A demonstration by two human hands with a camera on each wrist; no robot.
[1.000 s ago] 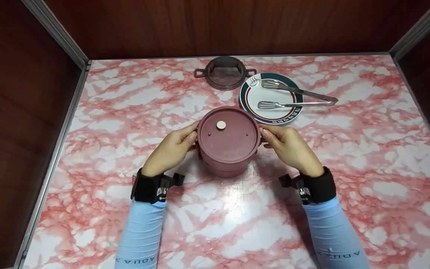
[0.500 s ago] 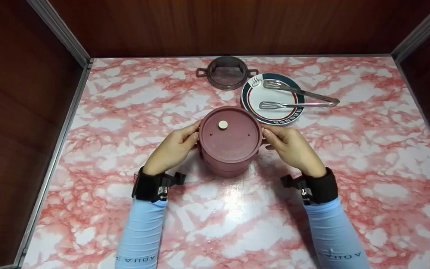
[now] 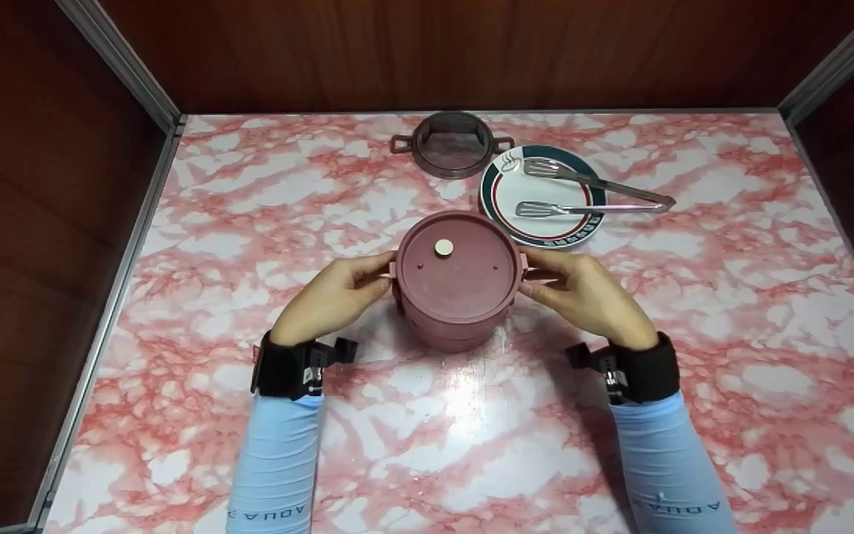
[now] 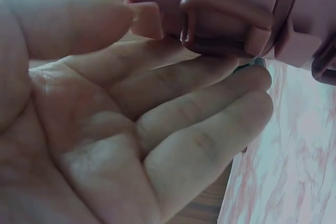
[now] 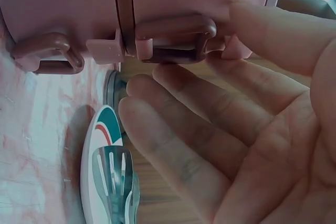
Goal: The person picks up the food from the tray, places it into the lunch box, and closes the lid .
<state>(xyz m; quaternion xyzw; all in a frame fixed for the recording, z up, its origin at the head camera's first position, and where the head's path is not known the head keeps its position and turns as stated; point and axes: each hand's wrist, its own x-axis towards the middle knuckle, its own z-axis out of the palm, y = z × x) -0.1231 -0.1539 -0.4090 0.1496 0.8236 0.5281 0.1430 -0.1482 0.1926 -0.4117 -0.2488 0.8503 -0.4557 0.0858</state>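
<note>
A dusty-pink stacked lunch container (image 3: 453,334) stands upright on the table, its round lid (image 3: 460,285) seated on top with a small cream knob (image 3: 443,248). My left hand (image 3: 327,300) is at its left side. In the left wrist view the thumb tip meets a pink side clip (image 4: 148,20), and the extended fingers lie below a brown loop handle (image 4: 226,6). On the opposite side my right hand (image 3: 586,293) mirrors this, thumb against the container wall by another clip (image 5: 236,50), fingers stretched out below the handle (image 5: 178,24).
Behind the container sits a translucent brown round piece (image 3: 453,172) with two side handles. To its right, a white plate (image 3: 505,196) with a green rim carries metal tongs (image 3: 623,188), which overhang its right edge. Dark wood walls (image 3: 471,52) enclose the marbled table (image 3: 731,311).
Both hands have loosened from the container's sides, with thumbs lowered and wrists shifted slightly outward. The clips at the lid's edge now show. The container stays in place.
</note>
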